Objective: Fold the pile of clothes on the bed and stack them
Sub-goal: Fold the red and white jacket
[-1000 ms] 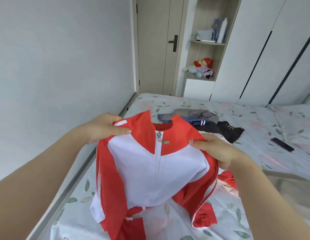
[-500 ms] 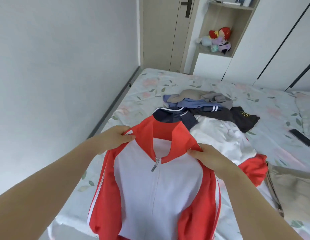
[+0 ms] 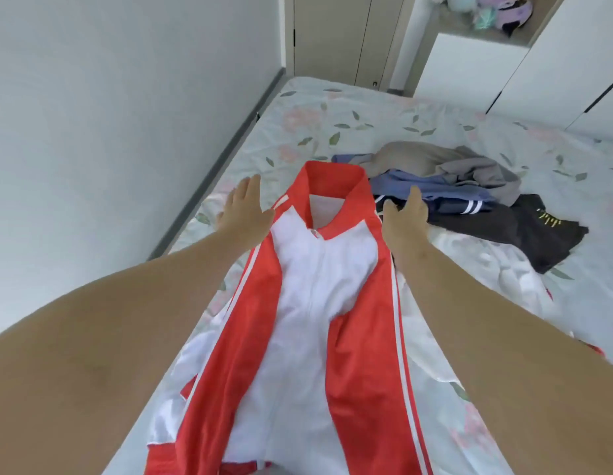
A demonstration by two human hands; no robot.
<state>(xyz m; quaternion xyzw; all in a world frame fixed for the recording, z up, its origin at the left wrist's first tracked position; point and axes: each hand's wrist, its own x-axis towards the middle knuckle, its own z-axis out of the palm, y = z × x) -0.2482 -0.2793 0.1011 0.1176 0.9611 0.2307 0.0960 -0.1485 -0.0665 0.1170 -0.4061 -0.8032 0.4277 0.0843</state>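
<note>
On the bed (image 3: 332, 108), straight ahead of us in the head view, we have the red and white jacket (image 3: 308, 303) spread out lengthwise. Its front faces up, its red collar (image 3: 332, 176) lies at the far end and its hem is nearest us. Both our bare arms reach forward along its sides.

Our left hand (image 3: 245, 209) lies palm down with the fingers straight and together, its inner edge on the jacket's left shoulder; it grips nothing. Our right hand (image 3: 406, 217) is at the jacket's right shoulder, fingers stretched forward and thumb out toward the red cloth, and it holds nothing either. We cannot tell how hard either hand presses.

Just beyond and to the right of the collar sits the unfolded pile. It holds a grey garment (image 3: 435, 162) on top, a blue one (image 3: 432, 188) under it, a navy piece with white stripes (image 3: 459, 207) and a black garment with yellow print (image 3: 524, 231). A crumpled white garment (image 3: 497, 279) lies beside our right forearm.

A grey wall (image 3: 109, 114) runs along the bed's left side. At the far end we see a door (image 3: 332, 32) and white wardrobe fronts (image 3: 555, 53).
</note>
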